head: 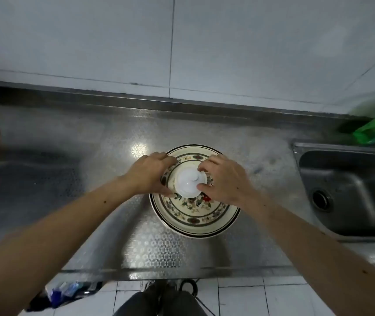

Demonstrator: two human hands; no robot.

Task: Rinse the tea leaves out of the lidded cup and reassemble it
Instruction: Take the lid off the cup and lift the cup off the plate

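Lidded cup held over floral plate on steel tabletop.
Left grip (151,173) clasping floral-rimmed ceramic cup (170,179); right grip (224,179) pinching white round lid (190,182) seated on cup, above patterned plate (195,221), beside steel sink (350,190).

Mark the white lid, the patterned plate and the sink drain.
white lid (190,182): head view, on its dome beside the knob
patterned plate (195,224): head view, near rim
sink drain (320,199): head view, on the dark opening

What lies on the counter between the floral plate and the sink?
Nothing: in the head view, only bare steel counter lies between the floral plate and the sink.
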